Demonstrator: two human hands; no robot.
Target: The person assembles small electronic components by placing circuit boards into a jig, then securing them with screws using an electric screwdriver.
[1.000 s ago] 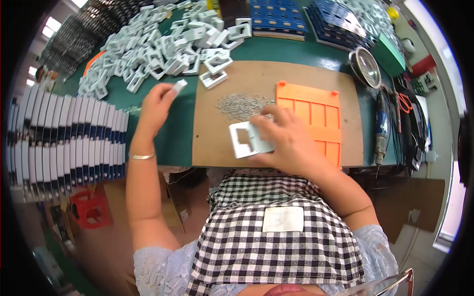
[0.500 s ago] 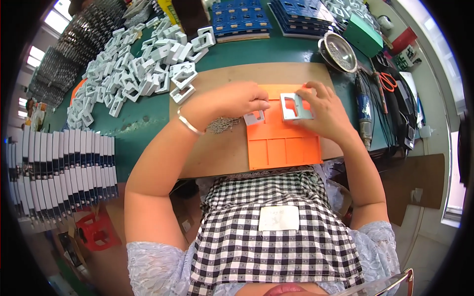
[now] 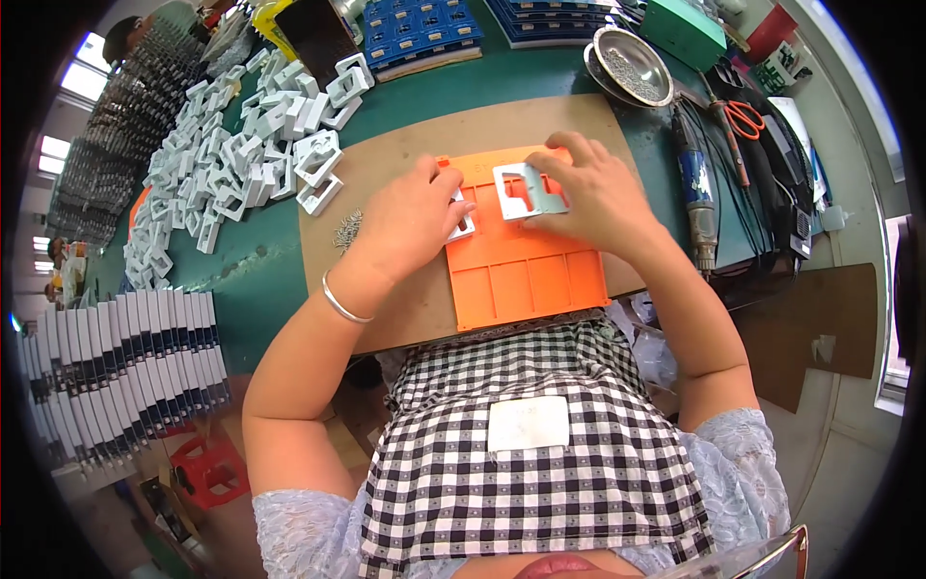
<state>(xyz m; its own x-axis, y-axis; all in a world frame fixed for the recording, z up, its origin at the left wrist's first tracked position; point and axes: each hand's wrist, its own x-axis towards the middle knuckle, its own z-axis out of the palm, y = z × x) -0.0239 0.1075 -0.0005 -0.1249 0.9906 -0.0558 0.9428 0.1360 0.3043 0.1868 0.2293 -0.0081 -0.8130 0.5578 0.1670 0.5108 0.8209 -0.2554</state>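
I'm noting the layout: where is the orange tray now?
In the head view, the orange tray lies just right of centre on the brown board, with the left hand at its left edge and the right hand over its upper right.

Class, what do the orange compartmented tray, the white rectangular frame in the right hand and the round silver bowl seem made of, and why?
Orange compartmented tray: probably matte plastic; even colour, thin moulded-looking ribs. White rectangular frame in the right hand: smooth, even surface suggests plastic; painted metal is possible. Round silver bowl: apparently polished metal, given its bright reflections.
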